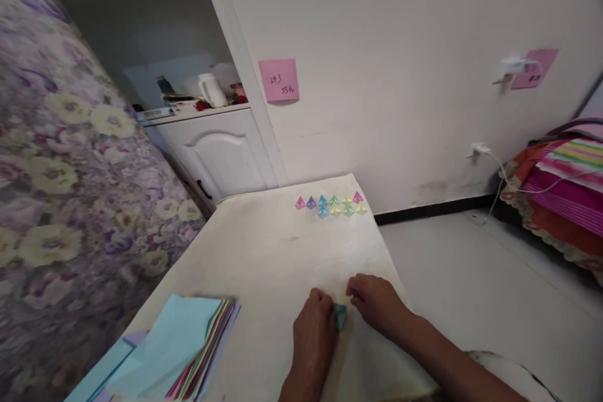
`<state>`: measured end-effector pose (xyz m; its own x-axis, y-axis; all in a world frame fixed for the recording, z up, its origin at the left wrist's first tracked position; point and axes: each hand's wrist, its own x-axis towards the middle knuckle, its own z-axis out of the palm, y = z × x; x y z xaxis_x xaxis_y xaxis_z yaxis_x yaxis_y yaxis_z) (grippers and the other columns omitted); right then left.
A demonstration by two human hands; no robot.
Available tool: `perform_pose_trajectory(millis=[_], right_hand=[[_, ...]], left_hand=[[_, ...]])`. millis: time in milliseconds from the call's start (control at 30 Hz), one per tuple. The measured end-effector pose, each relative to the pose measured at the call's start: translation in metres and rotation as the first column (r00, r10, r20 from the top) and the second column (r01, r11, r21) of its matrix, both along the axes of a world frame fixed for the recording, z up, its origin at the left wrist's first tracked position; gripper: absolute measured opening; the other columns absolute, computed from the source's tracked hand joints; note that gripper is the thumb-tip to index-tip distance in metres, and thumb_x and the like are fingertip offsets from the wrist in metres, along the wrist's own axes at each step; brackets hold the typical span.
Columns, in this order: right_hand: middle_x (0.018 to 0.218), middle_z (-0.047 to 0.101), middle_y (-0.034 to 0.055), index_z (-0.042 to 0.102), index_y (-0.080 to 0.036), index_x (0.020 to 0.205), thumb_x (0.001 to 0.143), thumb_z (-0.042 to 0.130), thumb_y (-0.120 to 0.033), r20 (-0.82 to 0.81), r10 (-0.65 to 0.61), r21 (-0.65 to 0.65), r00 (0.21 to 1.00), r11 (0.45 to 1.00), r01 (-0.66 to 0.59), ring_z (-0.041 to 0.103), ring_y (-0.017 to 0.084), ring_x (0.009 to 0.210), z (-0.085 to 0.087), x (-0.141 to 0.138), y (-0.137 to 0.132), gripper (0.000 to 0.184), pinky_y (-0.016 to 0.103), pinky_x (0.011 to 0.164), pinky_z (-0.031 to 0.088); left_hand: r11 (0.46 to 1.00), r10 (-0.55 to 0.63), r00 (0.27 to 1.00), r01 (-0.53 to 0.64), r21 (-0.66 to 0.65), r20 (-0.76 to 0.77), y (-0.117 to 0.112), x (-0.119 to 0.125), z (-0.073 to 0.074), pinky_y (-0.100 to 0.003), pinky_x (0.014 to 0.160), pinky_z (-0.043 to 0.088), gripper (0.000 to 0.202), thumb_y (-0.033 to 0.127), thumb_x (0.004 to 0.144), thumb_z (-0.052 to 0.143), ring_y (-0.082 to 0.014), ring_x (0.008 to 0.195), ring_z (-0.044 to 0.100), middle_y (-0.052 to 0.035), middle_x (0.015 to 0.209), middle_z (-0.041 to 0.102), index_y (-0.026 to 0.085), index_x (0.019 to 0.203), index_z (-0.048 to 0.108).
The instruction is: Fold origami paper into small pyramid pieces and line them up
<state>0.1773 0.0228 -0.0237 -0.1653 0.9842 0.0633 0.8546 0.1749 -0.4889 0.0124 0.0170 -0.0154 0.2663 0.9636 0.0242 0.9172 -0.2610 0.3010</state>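
Note:
A small teal piece of folded paper is at the front of the table, partly covered by my left hand. The fingers of my left hand are closed on its left side. My right hand is just to the right, with its fingers curled together and a small gap between it and the paper. Whether anything is in the right fingertips is too small to make out. Further back, several small folded paper shapes in pink, purple, blue, green and yellow lie in two rows.
A stack of coloured paper sheets, light blue on top, lies at the table's front left. The pale table meets the wall at the back. Left of it hangs a floral curtain; a bed stands at the far right.

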Motion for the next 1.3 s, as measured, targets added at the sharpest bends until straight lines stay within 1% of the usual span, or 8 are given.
perform_pose_trajectory(millis=[167, 267, 433, 600, 800, 967, 1067, 1300], right_hand=[[0.086, 0.065, 0.0002, 0.060, -0.023, 0.083, 0.075, 0.052, -0.018, -0.019, -0.012, 0.027, 1.000, 1.000, 0.013, 0.058, 0.017, 0.083, 0.004, 0.005, 0.001, 0.013, 0.025, 0.069, 0.033], [0.085, 0.065, 0.0003, 0.059, -0.023, 0.083, 0.076, 0.051, -0.018, -0.026, -0.015, 0.029, 1.000, 0.999, 0.015, 0.058, 0.017, 0.082, 0.008, 0.007, 0.000, 0.012, 0.025, 0.069, 0.033], [0.085, 0.064, 0.0008, 0.059, -0.023, 0.082, 0.077, 0.051, -0.019, -0.031, -0.025, 0.020, 0.999, 0.999, 0.026, 0.058, 0.017, 0.081, 0.011, 0.010, 0.000, 0.011, 0.025, 0.068, 0.033], [0.084, 0.064, 0.0011, 0.059, -0.023, 0.082, 0.076, 0.051, -0.020, -0.047, -0.020, 0.014, 0.999, 1.000, 0.021, 0.058, 0.017, 0.080, 0.006, 0.008, 0.001, 0.010, 0.025, 0.067, 0.032], [0.084, 0.064, 0.0014, 0.059, -0.023, 0.081, 0.075, 0.052, -0.019, -0.037, 0.009, -0.005, 0.999, 1.000, -0.009, 0.058, 0.018, 0.081, -0.001, 0.001, 0.002, 0.011, 0.026, 0.068, 0.033], [0.086, 0.063, 0.0012, 0.059, -0.023, 0.084, 0.075, 0.050, -0.017, -0.050, 0.019, 0.019, 0.999, 1.000, -0.018, 0.057, 0.018, 0.080, -0.006, -0.003, 0.003, 0.014, 0.026, 0.069, 0.034], [0.089, 0.061, 0.0016, 0.058, -0.023, 0.089, 0.076, 0.047, -0.014, -0.070, 0.013, 0.044, 0.997, 0.999, -0.010, 0.056, 0.017, 0.081, -0.007, -0.007, 0.006, 0.020, 0.026, 0.071, 0.035], [0.094, 0.056, 0.0026, 0.060, -0.022, 0.092, 0.076, 0.040, -0.007, -0.183, 0.106, 0.052, 0.977, 0.994, -0.098, 0.056, 0.014, 0.085, -0.007, -0.024, 0.011, 0.029, 0.022, 0.075, 0.038]], left_hand=[[0.999, -0.034, 0.999, 0.034, -0.013, -0.031, 0.004, 0.002, -0.002, -0.024, 0.055, 0.028, 0.012, 0.016, 0.078, 0.044, -0.0116, 0.071, 0.054, 0.0014, 0.089, 0.054, 0.023, 0.077, 0.053], [0.999, -0.020, 0.998, 0.018, -0.034, -0.061, 0.005, 0.005, -0.004, -0.024, 0.055, 0.028, 0.011, 0.017, 0.078, 0.044, -0.0122, 0.071, 0.054, 0.0009, 0.087, 0.055, 0.023, 0.075, 0.054], [0.999, 0.048, 0.999, -0.048, -0.010, -0.023, 0.006, 0.006, 0.002, -0.023, 0.056, 0.029, 0.017, 0.017, 0.081, 0.040, -0.0125, 0.073, 0.052, -0.0006, 0.082, 0.054, 0.020, 0.067, 0.050], [0.989, 0.145, 0.989, -0.145, 0.040, 0.012, 0.013, -0.002, 0.008, -0.023, 0.058, 0.031, 0.019, 0.017, 0.082, 0.039, -0.0137, 0.077, 0.052, -0.0010, 0.079, 0.052, 0.020, 0.066, 0.050], [0.972, 0.230, 0.972, -0.232, -0.037, -0.052, 0.022, -0.003, -0.001, -0.026, 0.054, 0.027, 0.014, 0.025, 0.080, 0.044, -0.0143, 0.071, 0.055, -0.0004, 0.081, 0.056, 0.022, 0.074, 0.056], [0.976, 0.205, 0.978, -0.207, -0.064, -0.023, 0.022, -0.008, 0.001, -0.026, 0.057, 0.029, 0.019, 0.032, 0.083, 0.041, -0.0148, 0.074, 0.056, -0.0005, 0.082, 0.057, 0.023, 0.077, 0.057], [0.981, 0.188, 0.982, -0.186, -0.044, 0.025, 0.019, -0.019, 0.007, -0.025, 0.060, 0.031, 0.025, 0.029, 0.086, 0.036, -0.0146, 0.075, 0.056, -0.0006, 0.081, 0.058, 0.023, 0.077, 0.058], [0.988, 0.140, 0.981, -0.131, -0.079, 0.131, 0.009, -0.031, 0.008, -0.023, 0.064, 0.033, 0.018, 0.022, 0.082, 0.043, -0.0142, 0.078, 0.056, 0.0007, 0.083, 0.061, 0.025, 0.082, 0.060]])
